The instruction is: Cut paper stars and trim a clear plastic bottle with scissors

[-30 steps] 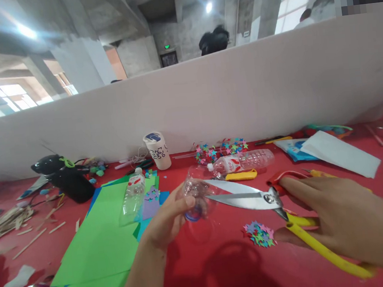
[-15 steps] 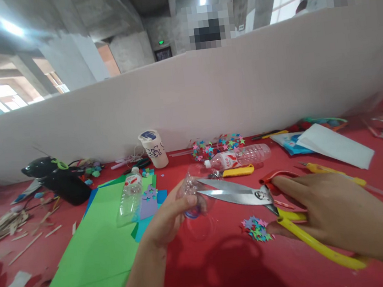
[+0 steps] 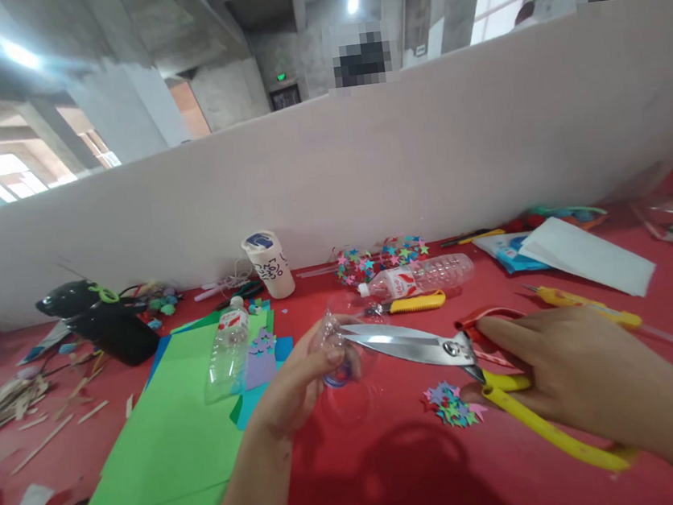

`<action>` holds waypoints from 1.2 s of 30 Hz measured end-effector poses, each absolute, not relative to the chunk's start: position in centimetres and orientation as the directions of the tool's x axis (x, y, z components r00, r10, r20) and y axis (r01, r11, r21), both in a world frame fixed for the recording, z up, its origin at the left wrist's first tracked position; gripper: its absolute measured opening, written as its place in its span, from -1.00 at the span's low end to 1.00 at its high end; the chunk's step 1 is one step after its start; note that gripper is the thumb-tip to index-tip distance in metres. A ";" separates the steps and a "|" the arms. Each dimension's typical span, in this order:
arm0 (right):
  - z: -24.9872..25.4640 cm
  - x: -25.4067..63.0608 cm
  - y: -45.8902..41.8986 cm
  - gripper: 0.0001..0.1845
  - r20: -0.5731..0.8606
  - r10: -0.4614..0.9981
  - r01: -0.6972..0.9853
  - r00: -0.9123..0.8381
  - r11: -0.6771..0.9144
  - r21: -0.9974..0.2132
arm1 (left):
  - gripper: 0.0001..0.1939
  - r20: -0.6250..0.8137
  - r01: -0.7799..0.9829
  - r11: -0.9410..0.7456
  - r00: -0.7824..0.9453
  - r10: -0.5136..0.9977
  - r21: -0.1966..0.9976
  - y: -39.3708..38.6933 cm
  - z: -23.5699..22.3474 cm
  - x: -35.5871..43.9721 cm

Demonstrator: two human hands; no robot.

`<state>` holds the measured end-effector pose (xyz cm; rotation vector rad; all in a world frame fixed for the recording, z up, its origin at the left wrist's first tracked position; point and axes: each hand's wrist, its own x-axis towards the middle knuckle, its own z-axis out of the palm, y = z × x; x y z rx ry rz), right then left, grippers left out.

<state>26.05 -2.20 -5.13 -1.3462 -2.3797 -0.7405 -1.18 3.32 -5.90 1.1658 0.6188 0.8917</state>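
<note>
My left hand (image 3: 303,386) is closed around a small clear plastic bottle piece (image 3: 340,349) with a blue cap end, held above the red table (image 3: 398,472). My right hand (image 3: 569,372) grips large scissors (image 3: 420,344) with one red and one yellow handle. The steel blades are nearly together and their tips sit against the clear plastic piece. A small heap of coloured foam stars (image 3: 453,404) lies on the table just below the scissors.
Green and blue paper sheets (image 3: 169,442) lie at the left with a clear bottle (image 3: 230,354) on them. Another bottle (image 3: 418,277), a yellow utility knife (image 3: 418,302), a white cup (image 3: 269,264), a black glue gun (image 3: 101,320), wooden sticks (image 3: 6,399) and white paper (image 3: 586,256) lie about. A white partition (image 3: 421,145) runs behind.
The scissor blades have closed from wide apart to nearly together on the clear plastic piece, and both hands have drifted slightly left.
</note>
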 end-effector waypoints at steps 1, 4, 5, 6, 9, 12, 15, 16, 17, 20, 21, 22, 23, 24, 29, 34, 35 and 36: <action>-5.2 26.1 -2.2 -0.52 0.499 0.699 0.859 -0.512 0.425 0.287 | -0.66 0.032 -0.259 0.124 0.526 0.850 0.958 3.3 -5.8 -1.2; -5.1 26.1 -2.5 -0.51 0.509 0.705 0.869 -0.494 0.421 0.261 | -0.65 0.029 -0.226 0.113 0.544 0.839 0.967 3.3 -5.6 -1.2; -5.0 26.1 -2.6 -0.53 0.504 0.717 0.876 -0.481 0.420 0.239 | -0.66 0.029 -0.227 0.110 0.536 0.844 0.968 3.3 -5.5 -1.2; -4.9 26.0 -2.7 -0.54 0.492 0.736 0.884 -0.464 0.416 0.211 | -0.66 0.029 -0.229 0.108 0.524 0.851 0.967 3.2 -5.4 -1.2; -4.7 25.7 -3.0 -0.59 0.442 0.791 0.904 -0.423 0.402 0.146 | -0.69 0.044 -0.254 0.087 0.470 0.881 0.963 3.3 -5.3 -1.3; -4.6 25.5 -2.9 -0.62 0.452 0.793 0.911 -0.408 0.387 0.143 | -0.71 0.068 -0.269 0.062 0.447 0.892 0.961 3.4 -5.4 -1.1; -4.7 25.5 -2.7 -0.65 0.453 0.788 0.908 -0.416 0.388 0.158 | -0.62 0.091 -0.266 0.025 0.416 0.905 0.964 3.6 -5.8 -0.8; -4.8 25.5 -2.7 -0.66 0.451 0.789 0.907 -0.417 0.389 0.160 | -0.59 0.097 -0.260 0.012 0.400 0.912 0.965 3.6 -5.9 -0.7; -4.8 25.5 -2.7 -0.66 0.454 0.788 0.908 -0.415 0.386 0.161 | -0.56 0.097 -0.250 0.002 0.384 0.918 0.968 3.6 -6.0 -0.5; -4.8 25.5 -2.8 -0.66 0.448 0.798 0.914 -0.403 0.376 0.152 | -0.53 0.103 -0.231 -0.018 0.359 0.928 0.973 3.5 -6.2 -0.3; -4.8 25.5 -2.8 -0.66 0.436 0.807 0.916 -0.400 0.373 0.149 | -0.53 0.100 -0.230 -0.016 0.360 0.927 0.973 3.5 -6.2 -0.3; -4.7 25.6 -2.8 -0.69 0.420 0.816 0.917 -0.398 0.370 0.149 | -0.54 0.097 -0.228 -0.013 0.363 0.927 0.974 3.5 -6.2 -0.2; -4.8 25.6 -2.8 -0.73 0.406 0.823 0.917 -0.398 0.369 0.152 | -0.55 0.093 -0.223 -0.010 0.362 0.928 0.975 3.4 -6.2 -0.2; -4.8 25.6 -2.7 -0.77 0.397 0.825 0.915 -0.402 0.370 0.159 | -0.55 0.088 -0.215 -0.010 0.359 0.929 0.976 3.4 -6.1 -0.2; -5.3 25.7 -2.2 -0.73 0.441 0.792 0.907 -0.422 0.373 0.197 | -0.55 0.074 -0.185 -0.002 0.381 0.922 0.983 3.5 -6.1 -0.3; -5.3 25.6 -2.1 -0.66 0.476 0.753 0.891 -0.454 0.387 0.238 | -0.54 0.070 -0.174 0.004 0.414 0.908 0.985 3.6 -6.3 -0.5; -5.3 25.5 -2.1 -0.63 0.481 0.746 0.887 -0.461 0.388 0.249 | -0.55 0.071 -0.178 0.004 0.415 0.907 0.984 3.6 -6.4 -0.5; -5.2 25.5 -2.2 -0.60 0.489 0.736 0.883 -0.469 0.388 0.263 | -0.55 0.074 -0.184 0.004 0.414 0.907 0.983 3.6 -6.4 -0.5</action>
